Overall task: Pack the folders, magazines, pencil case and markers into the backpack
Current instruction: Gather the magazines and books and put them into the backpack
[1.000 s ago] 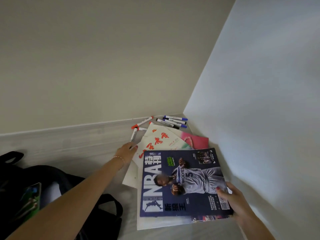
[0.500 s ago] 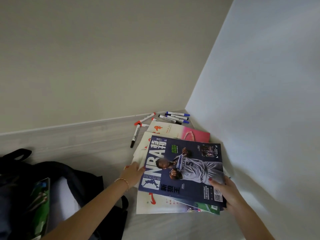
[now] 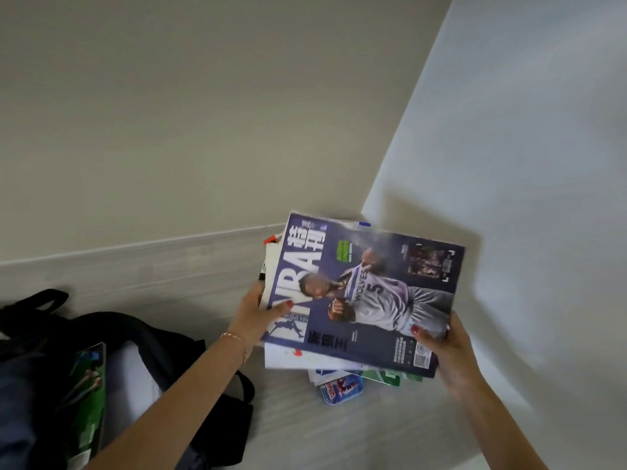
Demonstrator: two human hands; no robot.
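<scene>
Walls close in on two sides of this corner: a beige wall runs along the back and a paler wall stands at the right, both meeting the grey floor. At the lower left slumps a black backpack, its mouth open, with a green-covered magazine already standing inside against something white. A black strap loops up at the bag's far end.

Behind the lifted stack, only the tips of the markers show: a red cap near the back wall and a blue one at the corner; the rest is hidden by the paper.

The stack of magazines is held between both hands, in front of the right wall and to the right of the backpack. The top cover is dark blue with a basketball player on it. Its long axis runs left to right, tilted so the right end sits a bit lower. Beneath it white and green covers stick out, and a small blue pictured piece pokes from the near edge; what it is I cannot tell.

The left hand grips the stack's left edge, thumb on top of the cover, fingers hidden underneath. The right hand clasps the near right corner the same way, thumb pressed on the cover.
</scene>
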